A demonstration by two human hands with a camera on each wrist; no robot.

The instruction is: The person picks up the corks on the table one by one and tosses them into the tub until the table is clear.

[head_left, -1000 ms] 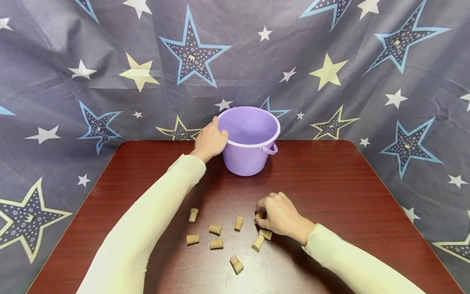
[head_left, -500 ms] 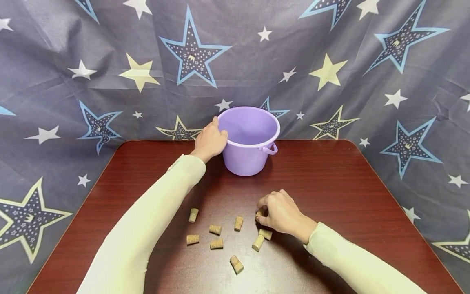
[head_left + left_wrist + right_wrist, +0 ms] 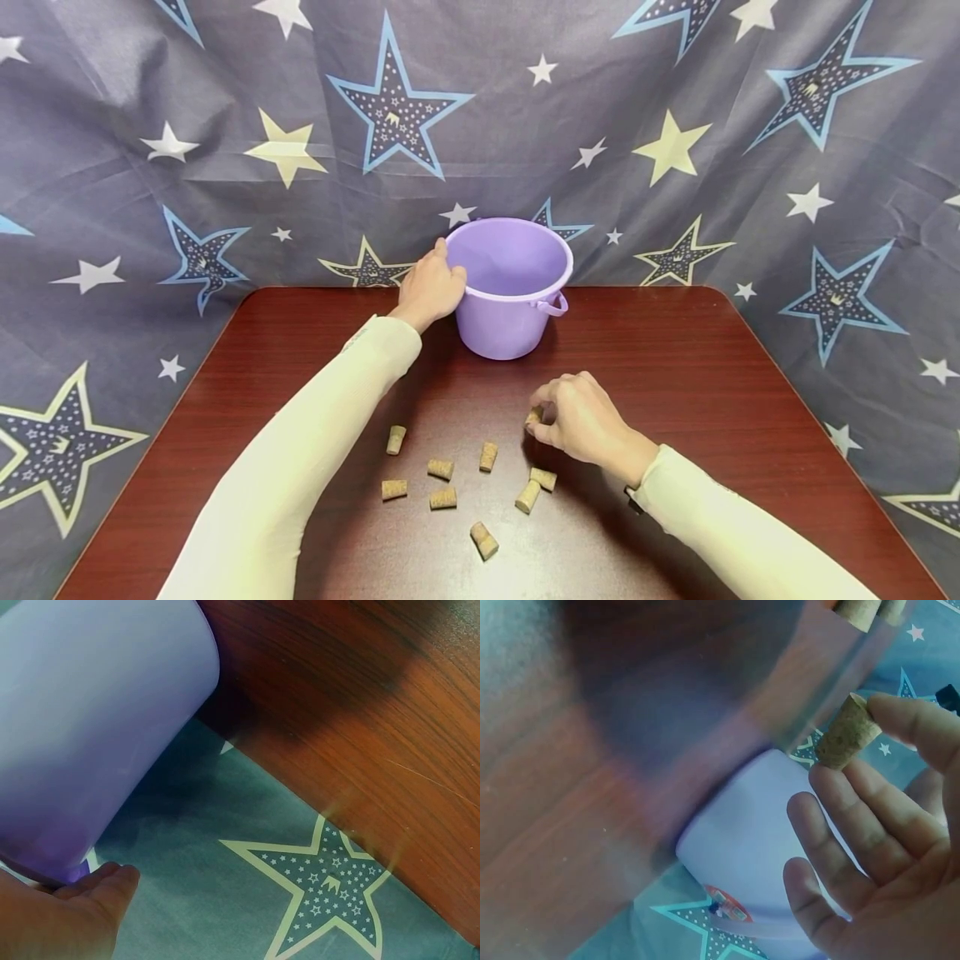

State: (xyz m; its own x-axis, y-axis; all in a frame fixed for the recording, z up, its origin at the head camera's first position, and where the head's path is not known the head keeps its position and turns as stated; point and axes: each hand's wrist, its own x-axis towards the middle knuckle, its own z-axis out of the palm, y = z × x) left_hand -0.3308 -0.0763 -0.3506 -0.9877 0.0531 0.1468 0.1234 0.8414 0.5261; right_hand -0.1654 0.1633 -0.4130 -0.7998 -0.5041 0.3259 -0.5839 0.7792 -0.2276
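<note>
A purple bucket (image 3: 501, 325) stands upright at the back of the table, its inside bare where visible. My left hand (image 3: 432, 286) grips its rim on the left side; in the left wrist view the fingers (image 3: 112, 889) lie by the rim and the bucket wall (image 3: 112, 697) fills the upper left. Between thumb and fingertips my right hand (image 3: 585, 419) pinches a cork stopper (image 3: 847, 733), held just above the table in front of the bucket. Two touching corks (image 3: 527, 496) lie below that hand. Several more corks, such as one cork (image 3: 488, 457), are scattered leftward.
The dark red-brown table (image 3: 660, 358) reaches back to a grey star-patterned cloth (image 3: 525, 125). A small side handle (image 3: 553, 305) juts from the bucket's right. Another cork pair (image 3: 483, 541) lies near the front.
My right hand has lifted the pinched cork off the table and shifted slightly away from me and to the right. My left hand and the bucket have stayed put.
</note>
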